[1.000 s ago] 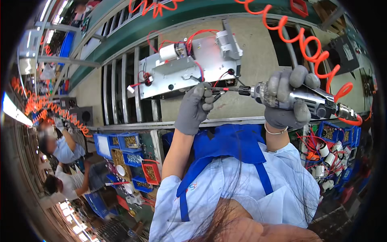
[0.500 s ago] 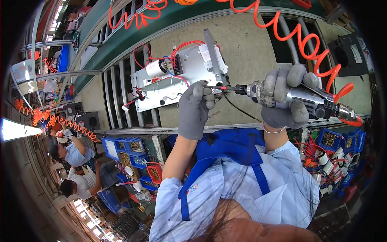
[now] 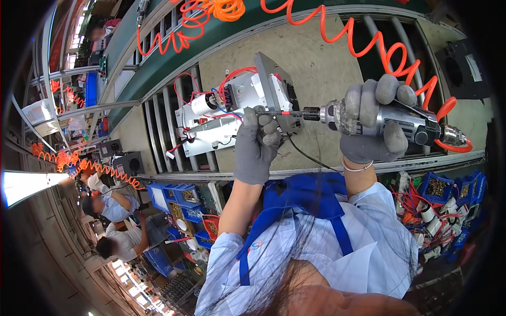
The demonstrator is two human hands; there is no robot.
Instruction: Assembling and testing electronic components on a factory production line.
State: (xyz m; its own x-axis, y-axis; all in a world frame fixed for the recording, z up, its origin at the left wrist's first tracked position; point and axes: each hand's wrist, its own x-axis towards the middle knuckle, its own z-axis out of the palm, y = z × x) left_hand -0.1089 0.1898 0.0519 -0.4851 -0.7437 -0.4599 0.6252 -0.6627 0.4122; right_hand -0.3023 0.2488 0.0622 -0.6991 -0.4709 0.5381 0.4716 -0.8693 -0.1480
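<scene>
Gloved fingers of the right hand wrap around a silver-and-black power driver; those of the left hand close about the tip of its slender bit. Beyond the left hand, a metal chassis with red wires lies partly over rollers and partly on the worktop. A coiled orange hose meets the driver's rear.

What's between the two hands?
In the head view, the pneumatic screwdriver in the right hand bridges it: silver nose, black chuck, then red-banded bit reaching the left hand.
</scene>
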